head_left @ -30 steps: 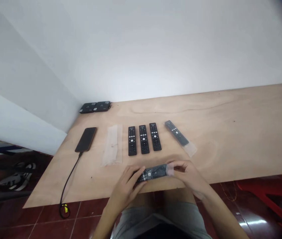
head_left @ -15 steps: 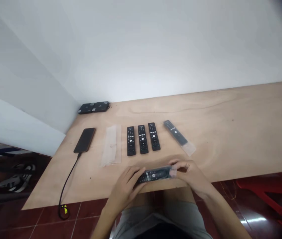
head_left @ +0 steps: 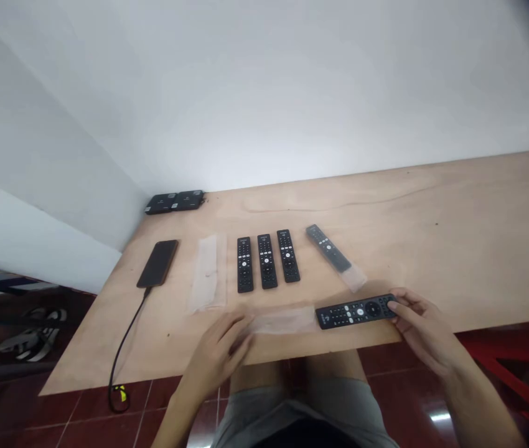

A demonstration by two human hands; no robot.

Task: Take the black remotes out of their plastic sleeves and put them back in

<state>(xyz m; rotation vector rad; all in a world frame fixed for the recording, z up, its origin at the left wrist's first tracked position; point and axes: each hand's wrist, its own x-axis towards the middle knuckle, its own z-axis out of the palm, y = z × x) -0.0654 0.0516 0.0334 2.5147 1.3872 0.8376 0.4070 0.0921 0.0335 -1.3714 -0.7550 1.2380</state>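
Note:
Near the table's front edge, my right hand (head_left: pixel 421 326) pinches the lower end of a black remote control (head_left: pixel 356 312), which is bare and turned sideways. My left hand (head_left: pixel 221 348) is closed on one end of a thin clear plastic sleeve (head_left: pixel 283 321). The sleeve's other end reaches up to the remote's top end. Beyond my hands lie three bare black remotes, a left one (head_left: pixel 244 264), a middle one (head_left: pixel 267 261) and a right one (head_left: pixel 288 256), side by side. To their right, another remote (head_left: pixel 332 249) lies slanted inside a clear sleeve.
A flat stack of clear sleeves (head_left: pixel 208 272) lies left of the row. Further left is a phone (head_left: pixel 158 264) with a black cable (head_left: pixel 127 336) hanging over the table edge. Two black boxes (head_left: pixel 174 202) sit in the back corner by the wall. A red stool (head_left: pixel 502 373) stands at lower right.
The remote has come out of its plastic sleeve. My right hand has moved to the right with it, while my left hand has shifted slightly left, keeping the sleeve.

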